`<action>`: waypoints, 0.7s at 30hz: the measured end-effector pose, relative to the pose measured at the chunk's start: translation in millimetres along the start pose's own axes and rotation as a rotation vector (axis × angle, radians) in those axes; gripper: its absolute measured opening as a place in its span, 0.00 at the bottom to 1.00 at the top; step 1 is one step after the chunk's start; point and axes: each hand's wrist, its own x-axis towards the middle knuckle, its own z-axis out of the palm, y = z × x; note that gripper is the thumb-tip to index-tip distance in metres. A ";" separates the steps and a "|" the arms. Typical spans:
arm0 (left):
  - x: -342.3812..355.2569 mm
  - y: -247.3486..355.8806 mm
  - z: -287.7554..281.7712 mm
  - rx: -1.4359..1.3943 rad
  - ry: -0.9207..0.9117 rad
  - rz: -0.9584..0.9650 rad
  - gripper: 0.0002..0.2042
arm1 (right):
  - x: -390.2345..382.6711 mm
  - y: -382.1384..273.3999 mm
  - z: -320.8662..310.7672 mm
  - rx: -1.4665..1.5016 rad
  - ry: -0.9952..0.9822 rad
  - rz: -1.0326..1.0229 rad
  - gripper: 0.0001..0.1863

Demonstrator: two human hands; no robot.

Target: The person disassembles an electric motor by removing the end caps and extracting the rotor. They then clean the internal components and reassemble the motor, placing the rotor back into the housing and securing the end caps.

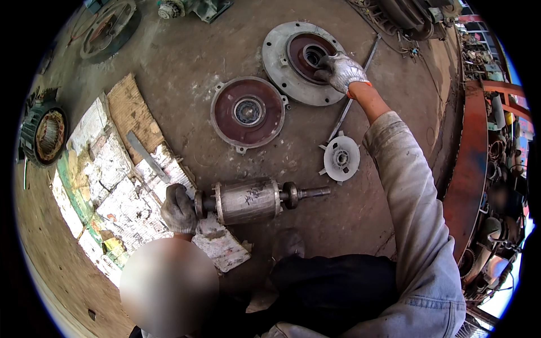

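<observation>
- While my right hand [341,73] bends over the central bore of the flanged cover [282,63], I judge the step in hand to be checking or handling that bore. The cover lies flat on the floor, beyond the rotor; I cannot tell whether my fingertips grip its inner edge or only touch it.
- My left hand [179,209] is curled at the near-left end of the rotor [248,201], beside its bearing. I cannot tell whether it clamps the shaft end. The rotor lies on its side, partly over the cardboard.
- In my judgement, the next move calls for a steady left hand, since the round rotor can roll, and for clear finger placement at the bore.
- Count, largest first:
- Cardboard [121,197]: at least two overlapping pieces; the exact number is unclear.
- Finned housing [49,132]: one, at far left.
- Covers: two, the flanged cover and a smaller lugged cover [248,127] just beside it.
- Rotor: one, carrying two bearings.
- Thin rod [341,115]: one, passing behind my right wrist.
- Flat bar [147,158]: one, on the cardboard.
- Fan [340,158]: one, pale, with short blades, near the rod's lower end.
</observation>
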 end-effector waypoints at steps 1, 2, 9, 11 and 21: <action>-0.6 0.7 1.1 -0.033 -0.003 -0.030 0.12 | 3.8 1.8 3.7 -0.042 0.005 -0.032 0.27; -0.7 0.5 0.9 -0.072 -0.005 -0.084 0.12 | 8.0 0.3 5.3 -0.079 0.011 -0.067 0.27; -0.1 6.1 -0.3 -0.151 0.016 -0.206 0.11 | 22.6 3.0 3.8 0.222 -0.120 0.015 0.25; 0.5 5.2 1.2 -0.179 0.011 -0.256 0.12 | 23.4 0.4 7.1 0.324 -0.097 0.053 0.26; -4.5 2.0 2.8 -0.198 0.009 -0.305 0.13 | 4.1 -20.6 18.1 0.846 -0.069 0.187 0.32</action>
